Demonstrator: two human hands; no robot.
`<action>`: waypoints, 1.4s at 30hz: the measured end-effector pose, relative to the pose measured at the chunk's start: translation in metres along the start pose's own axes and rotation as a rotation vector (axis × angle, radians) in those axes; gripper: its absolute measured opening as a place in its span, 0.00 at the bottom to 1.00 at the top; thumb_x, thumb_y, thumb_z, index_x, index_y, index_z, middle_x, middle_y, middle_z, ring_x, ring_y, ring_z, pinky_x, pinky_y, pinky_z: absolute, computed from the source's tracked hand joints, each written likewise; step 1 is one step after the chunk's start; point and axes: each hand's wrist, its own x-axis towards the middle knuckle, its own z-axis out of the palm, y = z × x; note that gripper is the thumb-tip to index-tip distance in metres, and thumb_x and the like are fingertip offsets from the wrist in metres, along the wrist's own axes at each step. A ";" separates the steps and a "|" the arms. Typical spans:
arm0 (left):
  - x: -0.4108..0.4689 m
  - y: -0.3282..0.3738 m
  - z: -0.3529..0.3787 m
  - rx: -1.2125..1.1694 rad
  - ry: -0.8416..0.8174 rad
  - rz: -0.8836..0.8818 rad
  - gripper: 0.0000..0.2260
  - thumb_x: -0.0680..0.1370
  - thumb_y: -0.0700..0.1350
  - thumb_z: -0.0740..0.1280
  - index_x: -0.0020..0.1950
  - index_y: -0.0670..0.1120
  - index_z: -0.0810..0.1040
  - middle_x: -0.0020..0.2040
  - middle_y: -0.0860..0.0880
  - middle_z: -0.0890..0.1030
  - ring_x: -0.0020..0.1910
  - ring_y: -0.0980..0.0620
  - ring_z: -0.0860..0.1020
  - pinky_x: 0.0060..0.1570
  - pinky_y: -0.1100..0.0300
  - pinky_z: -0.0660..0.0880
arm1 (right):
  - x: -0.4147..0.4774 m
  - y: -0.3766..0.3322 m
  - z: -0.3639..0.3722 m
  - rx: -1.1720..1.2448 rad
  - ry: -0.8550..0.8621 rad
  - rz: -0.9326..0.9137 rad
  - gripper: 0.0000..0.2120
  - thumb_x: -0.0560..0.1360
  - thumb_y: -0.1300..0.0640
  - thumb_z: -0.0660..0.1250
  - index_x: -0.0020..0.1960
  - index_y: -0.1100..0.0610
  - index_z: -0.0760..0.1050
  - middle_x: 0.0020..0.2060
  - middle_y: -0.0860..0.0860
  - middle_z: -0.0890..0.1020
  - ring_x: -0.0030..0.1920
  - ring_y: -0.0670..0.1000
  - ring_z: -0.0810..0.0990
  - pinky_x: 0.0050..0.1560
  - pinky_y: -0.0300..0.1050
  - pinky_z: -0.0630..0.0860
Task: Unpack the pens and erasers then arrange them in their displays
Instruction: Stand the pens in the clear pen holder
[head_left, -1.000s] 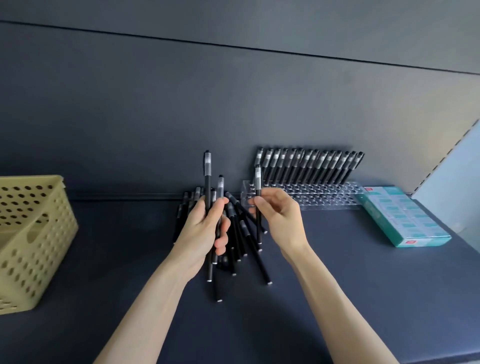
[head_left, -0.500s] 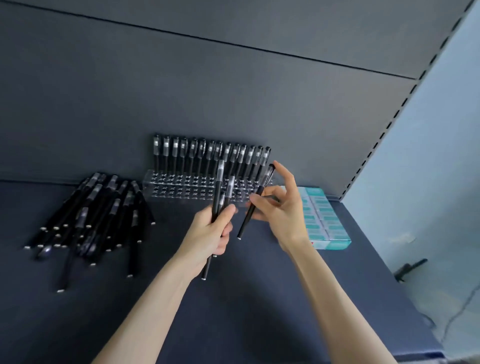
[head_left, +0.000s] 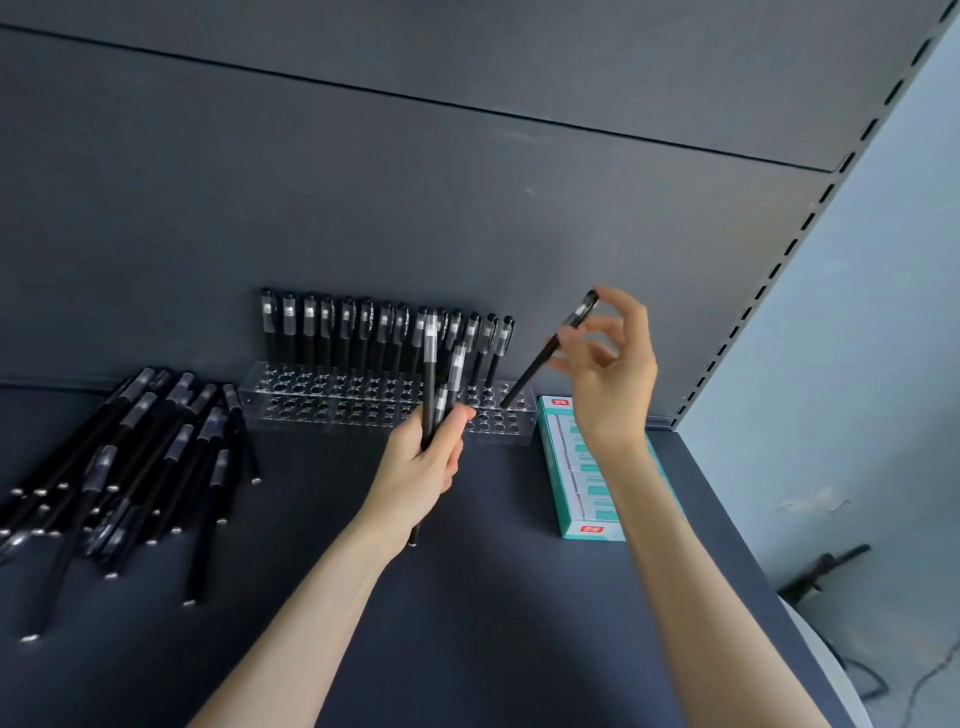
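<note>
At the back of the counter (head_left: 519, 623), against the dark wall panel (head_left: 467, 208): a clear rack (head_left: 311, 402) full of holes, with a row of black pens (head_left: 363, 332) standing along its rear line, caps up.

Pinched in the fingers of the right hand (head_left: 613, 374), above the rack's right end: a single pen (head_left: 535, 366), slanted, cap high, tip down at the rack's last holes. Touching the rack or seated in a hole, cannot tell.

Clasped in the left hand (head_left: 415, 467), just in front of the rack's right half: a small bundle of pens (head_left: 430, 364), upright, caps up.

Left of the rack, flat on the counter: a loose heap of pens (head_left: 135, 457), fanned out, some crossing.

Right of the rack, just beside it: a teal eraser box (head_left: 582, 483), lying flat, partly hidden behind the right forearm.
</note>
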 end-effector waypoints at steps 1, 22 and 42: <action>0.000 0.000 0.000 -0.020 0.016 0.029 0.17 0.79 0.49 0.64 0.52 0.34 0.72 0.28 0.54 0.64 0.27 0.54 0.60 0.28 0.61 0.58 | 0.004 0.000 0.001 -0.026 0.023 -0.026 0.19 0.75 0.66 0.65 0.57 0.44 0.69 0.39 0.41 0.76 0.38 0.54 0.82 0.44 0.53 0.81; -0.001 -0.023 0.000 -0.070 -0.020 0.025 0.06 0.79 0.49 0.65 0.48 0.47 0.77 0.28 0.53 0.65 0.25 0.55 0.61 0.25 0.60 0.60 | 0.017 0.040 0.025 -0.393 -0.147 -0.125 0.15 0.75 0.65 0.66 0.61 0.56 0.74 0.40 0.46 0.79 0.40 0.50 0.79 0.50 0.44 0.77; -0.005 -0.023 0.004 -0.092 -0.181 -0.041 0.08 0.79 0.46 0.65 0.48 0.43 0.81 0.29 0.47 0.76 0.22 0.53 0.63 0.22 0.62 0.60 | -0.037 0.017 0.007 0.027 -0.387 0.233 0.10 0.72 0.61 0.71 0.53 0.57 0.76 0.36 0.48 0.84 0.38 0.44 0.82 0.41 0.34 0.76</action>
